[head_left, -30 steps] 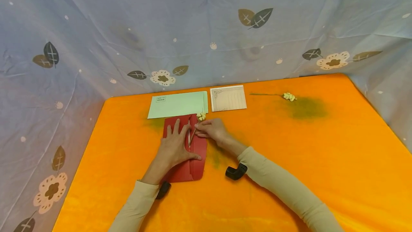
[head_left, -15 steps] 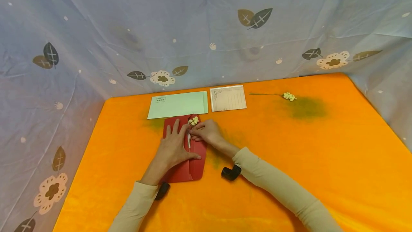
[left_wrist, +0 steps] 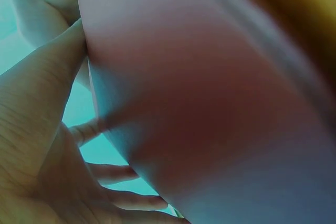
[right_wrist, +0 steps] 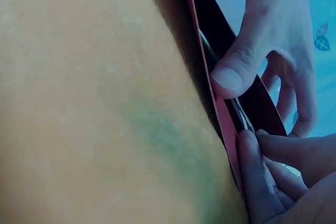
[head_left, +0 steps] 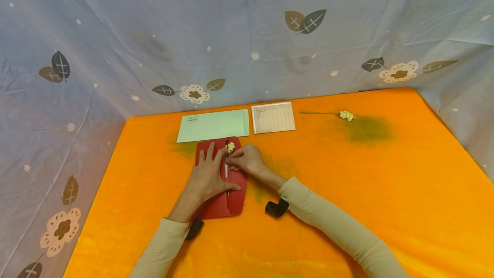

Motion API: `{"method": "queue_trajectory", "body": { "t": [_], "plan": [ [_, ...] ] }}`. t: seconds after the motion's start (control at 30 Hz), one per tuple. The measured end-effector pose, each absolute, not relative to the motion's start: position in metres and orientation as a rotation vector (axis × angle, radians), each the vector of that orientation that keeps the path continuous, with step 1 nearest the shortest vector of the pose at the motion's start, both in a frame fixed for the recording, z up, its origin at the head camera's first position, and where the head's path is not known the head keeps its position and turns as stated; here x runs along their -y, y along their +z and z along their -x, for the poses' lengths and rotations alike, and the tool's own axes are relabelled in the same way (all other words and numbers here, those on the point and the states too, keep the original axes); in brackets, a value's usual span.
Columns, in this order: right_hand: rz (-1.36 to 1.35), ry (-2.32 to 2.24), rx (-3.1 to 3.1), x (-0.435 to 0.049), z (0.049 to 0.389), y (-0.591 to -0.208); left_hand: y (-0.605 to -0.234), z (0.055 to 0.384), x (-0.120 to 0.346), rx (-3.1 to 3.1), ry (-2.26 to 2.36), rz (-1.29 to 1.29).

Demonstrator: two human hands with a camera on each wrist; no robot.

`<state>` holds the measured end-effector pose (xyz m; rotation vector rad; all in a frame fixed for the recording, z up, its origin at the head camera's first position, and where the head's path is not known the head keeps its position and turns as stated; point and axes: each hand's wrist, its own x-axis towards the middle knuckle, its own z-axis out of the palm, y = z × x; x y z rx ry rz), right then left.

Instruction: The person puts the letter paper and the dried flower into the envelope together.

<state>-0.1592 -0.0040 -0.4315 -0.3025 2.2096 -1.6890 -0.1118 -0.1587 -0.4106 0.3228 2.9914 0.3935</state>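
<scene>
In the head view a red envelope (head_left: 240, 179) lies on the orange cloth with its flap to the right. My left hand (head_left: 206, 175) spreads over it, fingers pressing on the body and thumb on the flap side. A white edge (head_left: 226, 170) shows inside the mouth. My right hand (head_left: 247, 160) pinches the thin stem of a small pale-yellow flower (head_left: 230, 147), its head near the envelope's far end. The stem runs along the mouth, passing under the left thumb. In the right wrist view the thumb (right_wrist: 228, 80) holds the flap apart and the right fingertips (right_wrist: 249, 142) pinch the stem.
Behind the red envelope lies a mint-green envelope (head_left: 214, 125), with a lined cream card (head_left: 274, 118) to its right. Farther right another pale-yellow flower (head_left: 346, 116) lies on its long stem. A patterned grey-blue curtain (head_left: 247, 46) borders the table's back and left.
The right hand has moved slightly left with the flower, from over the flap to the envelope's mouth. Its stem now lines up with the opening. The left hand stays in place.
</scene>
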Motion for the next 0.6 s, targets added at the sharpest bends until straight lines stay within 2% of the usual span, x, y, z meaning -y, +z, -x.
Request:
{"method": "queue_trajectory", "body": {
  "t": [0.6],
  "plan": [
    [0.418,-1.613,-2.2,0.0073,0.1539,-0.4354,-0.4152,0.1101,0.1584,-3.005,0.404,-0.338]
  ]
}}
